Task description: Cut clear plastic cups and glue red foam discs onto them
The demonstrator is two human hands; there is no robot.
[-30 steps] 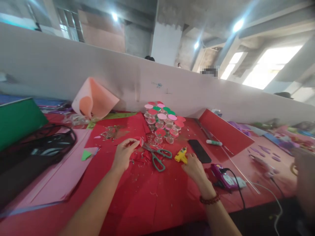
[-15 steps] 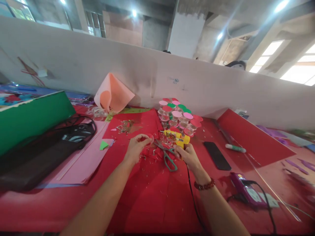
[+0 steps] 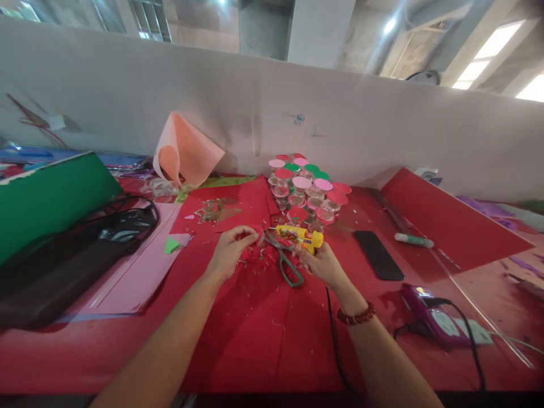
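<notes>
My left hand [image 3: 232, 249] is closed, pinching a small round reddish, partly clear piece [image 3: 260, 236] at its fingertips. My right hand [image 3: 319, 263] grips a yellow hot glue gun [image 3: 302, 236], whose nozzle points left at the piece, a short gap away. Whether glue is coming out is too small to see. Scissors [image 3: 285, 265] with grey-green handles lie between my hands, their blades toward the piece. Red paper scraps [image 3: 255, 258] are strewn under them. Just behind the glue gun stand several clear plastic cups [image 3: 297, 199] topped with pink, red and green discs [image 3: 302, 182].
A black phone [image 3: 379, 255] and a marker [image 3: 413, 240] lie to the right, near a purple power box [image 3: 433, 317] with cables. At left are pink sheets [image 3: 127, 272], a black bag [image 3: 80, 255] and a green board [image 3: 63, 195]. A white partition [image 3: 238, 107] stands behind.
The camera view has shifted slightly. The glue gun's nozzle is a little closer to the piece in my left hand. Both hands keep their holds.
</notes>
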